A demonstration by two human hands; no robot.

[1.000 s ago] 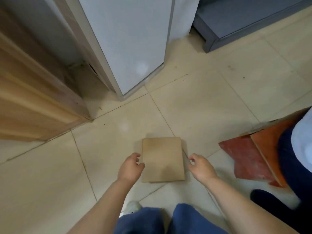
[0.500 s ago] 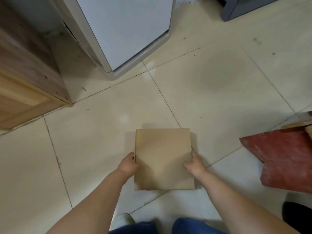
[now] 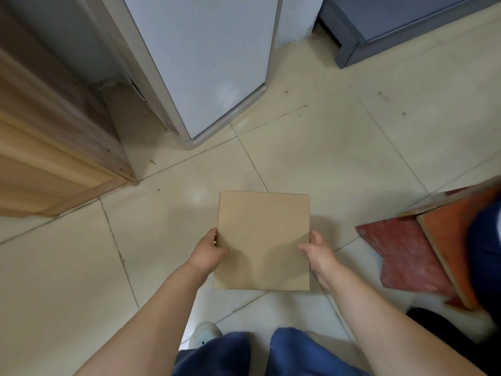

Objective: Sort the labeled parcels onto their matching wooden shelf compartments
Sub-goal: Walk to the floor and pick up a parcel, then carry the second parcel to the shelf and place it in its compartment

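A flat brown cardboard parcel [image 3: 263,240] is held above the tiled floor, its plain face up; no label shows on this side. My left hand [image 3: 210,249] grips its left edge and my right hand [image 3: 315,249] grips its right edge, thumbs on top. The wooden shelf unit [image 3: 54,158] stands at the left, seen only from its side, so its compartments are hidden.
A pale grey cabinet [image 3: 206,63] stands straight ahead and a dark grey unit [image 3: 379,31] at the back right. Red and orange boards [image 3: 412,253] lie on the floor at the right, beside another person's dark blue clothing [image 3: 485,253]. My own legs and a white shoe [image 3: 204,335] are below.
Both hands closed on the parcel's side edges and lifted it off the floor toward me. The view has tilted up again, bringing the shelf and cabinet back in.
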